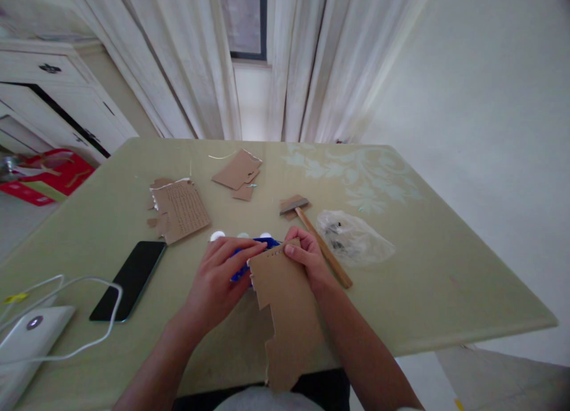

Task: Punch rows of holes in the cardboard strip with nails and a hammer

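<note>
Head view shows me the right hand (314,259) pinching cardboard (291,307), likely light, bendable, best held by its edge; left hand (222,271), grip I cannot tell.

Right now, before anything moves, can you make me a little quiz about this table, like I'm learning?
1. What does the right hand pinch between thumb and fingers?
2. True or false: the phone lies to the left of the hammer.
3. Which is closest to the hammer? A) the cupboard B) the plastic bag C) the curtains

Key: 1. a piece of cardboard; 2. true; 3. B
</note>
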`<state>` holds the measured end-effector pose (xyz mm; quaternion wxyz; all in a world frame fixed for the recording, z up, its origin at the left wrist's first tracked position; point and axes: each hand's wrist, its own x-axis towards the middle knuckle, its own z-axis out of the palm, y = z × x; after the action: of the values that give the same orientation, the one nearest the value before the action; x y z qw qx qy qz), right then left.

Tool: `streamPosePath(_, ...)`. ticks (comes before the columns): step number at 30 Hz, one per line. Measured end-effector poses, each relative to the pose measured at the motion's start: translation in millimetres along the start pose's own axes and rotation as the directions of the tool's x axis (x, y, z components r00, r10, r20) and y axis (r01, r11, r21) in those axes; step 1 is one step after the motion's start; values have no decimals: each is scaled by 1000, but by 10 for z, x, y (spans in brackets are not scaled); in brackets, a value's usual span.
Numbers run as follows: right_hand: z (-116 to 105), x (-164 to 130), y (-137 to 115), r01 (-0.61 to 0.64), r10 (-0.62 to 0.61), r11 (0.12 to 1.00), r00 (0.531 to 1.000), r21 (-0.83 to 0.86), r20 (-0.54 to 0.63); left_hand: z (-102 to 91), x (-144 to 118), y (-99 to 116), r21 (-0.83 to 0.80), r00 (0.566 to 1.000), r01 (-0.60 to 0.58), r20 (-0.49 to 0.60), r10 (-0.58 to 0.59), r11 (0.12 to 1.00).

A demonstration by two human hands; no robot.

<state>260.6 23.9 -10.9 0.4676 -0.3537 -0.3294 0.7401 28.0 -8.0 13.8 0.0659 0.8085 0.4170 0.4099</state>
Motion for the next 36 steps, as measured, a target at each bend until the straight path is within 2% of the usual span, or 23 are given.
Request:
streamPosePath(2, 8, -33, 0, -18, 18, 1000, 999, 12, 28, 76, 38, 76, -26, 998, -56, 3, 56, 998)
streamPosePath(6, 11, -55, 7, -18, 16, 999, 998, 36, 55, 154, 54, 75, -14, 996, -60, -64, 59, 998)
streamPosePath(13, -13, 19, 9, 21, -21, 1000, 989, -2, 147, 145, 27, 125, -48, 984, -133, -128, 126, 990)
streamPosePath(18, 14, 40, 28, 31, -26, 999, 987, -27, 157, 155, 59, 151, -51, 976, -169, -148, 160, 984)
streamPosePath(20, 25, 42, 31, 28, -24, 999, 991, -28, 133, 142, 72, 101, -68, 985, -133, -116, 125, 989)
streamPosePath(23, 43, 46, 29, 21, -18, 999, 996, -27, 87, 36, 78, 1, -90, 997, 23, -66, -29, 996)
streamPosePath(25, 54, 43, 24, 30, -28, 999, 998, -34, 53, -93, 77, -15, -107, 976, 159, -131, -173, 981)
streamPosePath(27, 62, 32, 16, 52, -51, 997, 998, -63, 22, -225, 80, 55, -105, 944, 205, -240, -225, 973)
streamPosePath(28, 64, 24, 10, 67, -66, 994, 998, -85, 12, -274, 85, 122, -70, 951, 168, -250, -180, 983)
streamPosePath(30, 67, 4, -2, 110, -108, 984, 994, -139, 18, -309, 104, 295, 53, 990, 22, -143, -14, 998)
streamPosePath(31, 68, -5, -8, 138, -134, 976, 990, -170, 32, -293, 115, 383, 115, 996, -40, -80, 50, 993)
streamPosePath(33, 69, -19, -17, 198, -185, 953, 980, -231, 75, -212, 138, 523, 235, 993, -104, -22, 112, 966)
streamPosePath(36, 68, -20, -15, 244, -217, 930, 968, -275, 123, -79, 153, 593, 269, 988, -144, -18, 154, 952)
